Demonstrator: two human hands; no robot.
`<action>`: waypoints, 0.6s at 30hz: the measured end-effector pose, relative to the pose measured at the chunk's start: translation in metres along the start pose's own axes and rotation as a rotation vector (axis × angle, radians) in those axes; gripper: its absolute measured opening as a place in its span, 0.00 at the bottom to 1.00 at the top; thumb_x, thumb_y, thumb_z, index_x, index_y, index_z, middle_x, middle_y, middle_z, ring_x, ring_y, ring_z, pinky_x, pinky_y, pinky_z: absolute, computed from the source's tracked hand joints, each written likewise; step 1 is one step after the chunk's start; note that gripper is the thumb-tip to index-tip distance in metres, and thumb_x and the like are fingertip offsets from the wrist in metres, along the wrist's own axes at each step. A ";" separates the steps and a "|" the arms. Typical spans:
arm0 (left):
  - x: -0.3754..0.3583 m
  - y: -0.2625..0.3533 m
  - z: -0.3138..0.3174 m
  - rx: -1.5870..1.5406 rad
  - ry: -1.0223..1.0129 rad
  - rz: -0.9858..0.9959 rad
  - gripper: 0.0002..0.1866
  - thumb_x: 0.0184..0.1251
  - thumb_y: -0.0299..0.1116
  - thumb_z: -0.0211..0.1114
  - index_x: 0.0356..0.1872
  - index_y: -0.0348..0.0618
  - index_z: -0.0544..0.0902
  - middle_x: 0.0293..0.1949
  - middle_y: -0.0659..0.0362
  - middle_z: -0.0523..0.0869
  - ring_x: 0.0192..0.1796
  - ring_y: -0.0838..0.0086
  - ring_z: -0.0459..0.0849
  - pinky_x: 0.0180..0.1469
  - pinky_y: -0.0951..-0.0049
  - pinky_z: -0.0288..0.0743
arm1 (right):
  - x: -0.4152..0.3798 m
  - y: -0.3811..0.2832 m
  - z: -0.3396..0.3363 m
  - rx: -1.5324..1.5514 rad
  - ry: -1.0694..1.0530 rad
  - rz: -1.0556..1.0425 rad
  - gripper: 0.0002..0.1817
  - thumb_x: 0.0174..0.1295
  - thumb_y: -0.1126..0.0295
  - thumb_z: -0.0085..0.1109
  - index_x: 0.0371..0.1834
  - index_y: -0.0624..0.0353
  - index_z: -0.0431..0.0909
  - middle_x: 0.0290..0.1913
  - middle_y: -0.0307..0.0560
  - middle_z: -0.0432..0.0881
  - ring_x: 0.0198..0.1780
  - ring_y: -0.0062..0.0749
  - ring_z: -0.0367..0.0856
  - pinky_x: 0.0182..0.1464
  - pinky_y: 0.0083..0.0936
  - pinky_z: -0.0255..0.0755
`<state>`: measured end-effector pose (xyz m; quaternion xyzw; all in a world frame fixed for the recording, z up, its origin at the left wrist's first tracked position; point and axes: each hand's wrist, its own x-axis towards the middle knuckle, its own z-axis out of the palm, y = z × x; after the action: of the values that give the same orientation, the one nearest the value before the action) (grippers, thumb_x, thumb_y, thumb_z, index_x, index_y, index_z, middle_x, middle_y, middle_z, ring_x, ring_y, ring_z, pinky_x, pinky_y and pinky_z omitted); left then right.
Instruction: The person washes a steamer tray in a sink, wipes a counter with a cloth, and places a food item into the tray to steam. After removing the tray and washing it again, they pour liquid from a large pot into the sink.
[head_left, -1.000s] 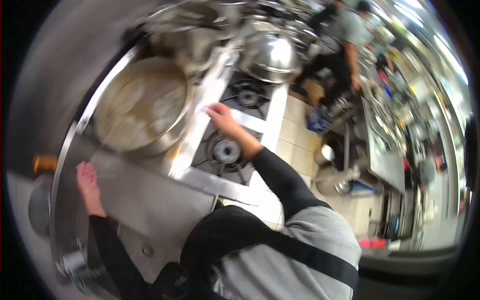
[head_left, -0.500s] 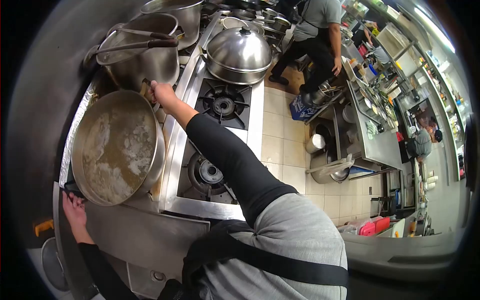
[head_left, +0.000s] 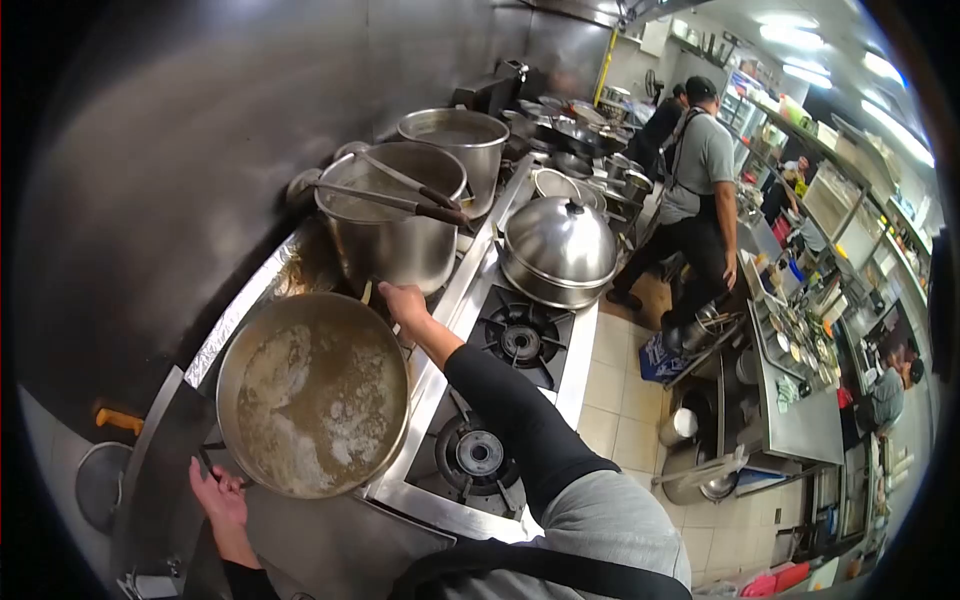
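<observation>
A wide metal pot (head_left: 255, 330) of cloudy, yellowish liquid with pale foam sits at the left end of the stove. My right hand (head_left: 403, 305) is closed at the pot's far side handle, mostly hidden by the fingers; a small yellowish piece shows beside them. At the near left of the rim, my left hand (head_left: 218, 500) has its fingers curled by the dark loop handle. Just behind stands a tall stockpot (head_left: 395, 250) with two long-handled ladles (head_left: 390, 198) laid across its top.
A domed-lid pan (head_left: 560, 245) stands beyond two bare burners (head_left: 475, 455). Another tall pot (head_left: 455, 130) is farther back. A co-worker (head_left: 700, 170) stands in the aisle, and a prep counter (head_left: 805, 430) runs along the right. Foil (head_left: 245, 305) lines the wall edge.
The camera view has tilted up, so everything sits lower and farther right. The pot's opening looks rounder and more level. Both hands stay at its handles.
</observation>
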<state>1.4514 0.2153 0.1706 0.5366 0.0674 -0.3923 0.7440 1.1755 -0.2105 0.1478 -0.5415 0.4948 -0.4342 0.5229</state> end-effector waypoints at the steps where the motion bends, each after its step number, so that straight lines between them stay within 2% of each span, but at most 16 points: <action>1: -0.012 -0.004 -0.005 -0.012 -0.001 0.006 0.27 0.64 0.67 0.60 0.22 0.56 0.68 0.15 0.68 0.60 0.22 0.74 0.66 0.31 0.75 0.60 | -0.005 -0.008 0.003 -0.003 -0.007 -0.010 0.22 0.65 0.56 0.63 0.23 0.67 0.79 0.21 0.40 0.76 0.24 0.27 0.70 0.27 0.36 0.65; 3: -0.033 -0.012 -0.020 -0.022 0.045 -0.006 0.29 0.59 0.69 0.63 0.23 0.55 0.68 0.17 0.68 0.63 0.22 0.74 0.65 0.30 0.75 0.59 | -0.015 -0.002 0.009 0.020 -0.046 -0.011 0.22 0.65 0.58 0.64 0.22 0.66 0.78 0.21 0.40 0.76 0.23 0.28 0.69 0.27 0.36 0.64; 4: -0.035 -0.015 -0.031 -0.017 0.059 -0.008 0.29 0.59 0.69 0.63 0.23 0.55 0.68 0.17 0.68 0.63 0.22 0.74 0.65 0.30 0.75 0.59 | -0.013 0.003 0.012 -0.024 -0.109 -0.044 0.19 0.66 0.58 0.64 0.28 0.65 0.79 0.21 0.40 0.75 0.25 0.26 0.70 0.27 0.35 0.66; 6: -0.039 -0.036 -0.072 -0.166 -0.010 0.031 0.27 0.59 0.67 0.65 0.30 0.54 0.72 0.24 0.67 0.68 0.24 0.74 0.66 0.31 0.74 0.60 | -0.002 0.021 0.029 -0.227 -0.062 -0.280 0.10 0.65 0.65 0.62 0.37 0.61 0.79 0.23 0.43 0.78 0.25 0.31 0.75 0.27 0.36 0.69; 7: -0.049 -0.041 -0.084 -0.216 0.083 0.064 0.24 0.62 0.62 0.64 0.46 0.55 0.78 0.32 0.65 0.71 0.30 0.72 0.71 0.37 0.71 0.68 | 0.011 0.039 0.027 -0.487 -0.166 -0.507 0.10 0.65 0.67 0.60 0.44 0.60 0.78 0.30 0.46 0.79 0.30 0.35 0.77 0.32 0.38 0.71; 8: -0.085 -0.048 -0.073 -0.237 0.052 0.200 0.26 0.65 0.57 0.63 0.62 0.64 0.75 0.37 0.63 0.72 0.38 0.70 0.74 0.43 0.67 0.75 | 0.019 0.046 0.014 -0.829 -0.264 -0.842 0.13 0.64 0.68 0.58 0.51 0.58 0.77 0.36 0.49 0.80 0.34 0.39 0.79 0.37 0.39 0.74; 9: -0.095 -0.045 -0.069 -0.350 0.150 0.081 0.28 0.68 0.54 0.61 0.68 0.66 0.72 0.39 0.62 0.73 0.42 0.68 0.75 0.50 0.63 0.76 | 0.026 0.055 0.012 -0.982 -0.319 -1.043 0.18 0.64 0.69 0.55 0.58 0.56 0.76 0.43 0.51 0.81 0.39 0.42 0.81 0.41 0.40 0.76; 10: -0.127 -0.054 -0.065 -0.288 0.040 0.235 0.25 0.71 0.51 0.60 0.67 0.64 0.71 0.39 0.61 0.73 0.42 0.69 0.75 0.47 0.63 0.76 | 0.029 0.068 0.017 -1.073 -0.331 -1.235 0.24 0.63 0.71 0.53 0.65 0.54 0.74 0.49 0.54 0.82 0.44 0.46 0.83 0.46 0.41 0.78; 11: -0.141 -0.058 -0.070 -0.323 0.047 0.275 0.22 0.73 0.46 0.58 0.66 0.62 0.71 0.35 0.62 0.73 0.36 0.72 0.74 0.39 0.67 0.75 | 0.013 0.052 0.021 -0.961 -0.441 -1.127 0.26 0.61 0.71 0.59 0.65 0.55 0.74 0.53 0.52 0.82 0.48 0.45 0.83 0.52 0.38 0.78; 12: -0.149 -0.069 -0.086 -0.283 -0.015 0.340 0.19 0.73 0.46 0.60 0.61 0.59 0.72 0.31 0.64 0.72 0.28 0.77 0.71 0.32 0.72 0.70 | -0.001 0.035 0.024 -0.846 -0.534 -1.012 0.29 0.58 0.72 0.64 0.66 0.56 0.73 0.56 0.51 0.82 0.53 0.43 0.83 0.58 0.36 0.77; 13: -0.145 -0.082 -0.113 -0.320 -0.025 0.273 0.27 0.75 0.45 0.58 0.73 0.68 0.66 0.38 0.58 0.73 0.34 0.71 0.72 0.44 0.62 0.76 | -0.026 0.017 0.034 -0.616 -0.688 -0.586 0.25 0.58 0.69 0.66 0.61 0.55 0.76 0.52 0.47 0.83 0.48 0.40 0.82 0.52 0.35 0.77; 14: -0.170 -0.083 -0.101 -0.332 0.031 0.316 0.24 0.73 0.51 0.60 0.63 0.52 0.71 0.33 0.62 0.72 0.31 0.72 0.71 0.45 0.64 0.74 | -0.050 -0.001 0.044 -0.172 -0.692 -0.068 0.21 0.59 0.66 0.68 0.56 0.55 0.79 0.48 0.44 0.85 0.43 0.37 0.82 0.47 0.34 0.76; 15: -0.179 -0.090 -0.107 -0.333 0.058 0.274 0.23 0.72 0.55 0.60 0.53 0.49 0.72 0.31 0.63 0.71 0.29 0.74 0.69 0.45 0.66 0.73 | -0.074 -0.021 0.055 0.123 -0.521 0.300 0.17 0.60 0.64 0.70 0.51 0.54 0.82 0.44 0.41 0.86 0.38 0.34 0.81 0.41 0.33 0.76; 16: -0.187 -0.095 -0.113 -0.335 0.062 0.233 0.25 0.70 0.60 0.60 0.43 0.45 0.72 0.29 0.65 0.70 0.27 0.75 0.67 0.46 0.68 0.72 | -0.078 -0.019 0.062 0.047 -0.522 0.258 0.19 0.62 0.63 0.69 0.52 0.60 0.82 0.47 0.44 0.85 0.39 0.36 0.82 0.41 0.33 0.75; 17: -0.202 -0.101 -0.117 -0.358 0.094 0.252 0.25 0.70 0.60 0.60 0.43 0.45 0.72 0.29 0.65 0.70 0.27 0.75 0.67 0.46 0.68 0.72 | -0.079 -0.022 0.065 -0.022 -0.503 0.203 0.21 0.64 0.62 0.68 0.54 0.66 0.82 0.50 0.46 0.84 0.40 0.38 0.82 0.41 0.32 0.73; 18: -0.220 -0.106 -0.119 -0.414 0.093 0.229 0.22 0.71 0.59 0.60 0.42 0.52 0.69 0.30 0.67 0.69 0.25 0.80 0.64 0.40 0.73 0.67 | -0.088 -0.026 0.074 -0.031 -0.537 0.200 0.21 0.64 0.62 0.68 0.54 0.66 0.82 0.50 0.46 0.84 0.40 0.38 0.82 0.41 0.32 0.73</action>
<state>1.2691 0.4165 0.1570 0.3941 0.1193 -0.2580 0.8740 1.2394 -0.1137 0.1719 -0.5936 0.3963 -0.2137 0.6671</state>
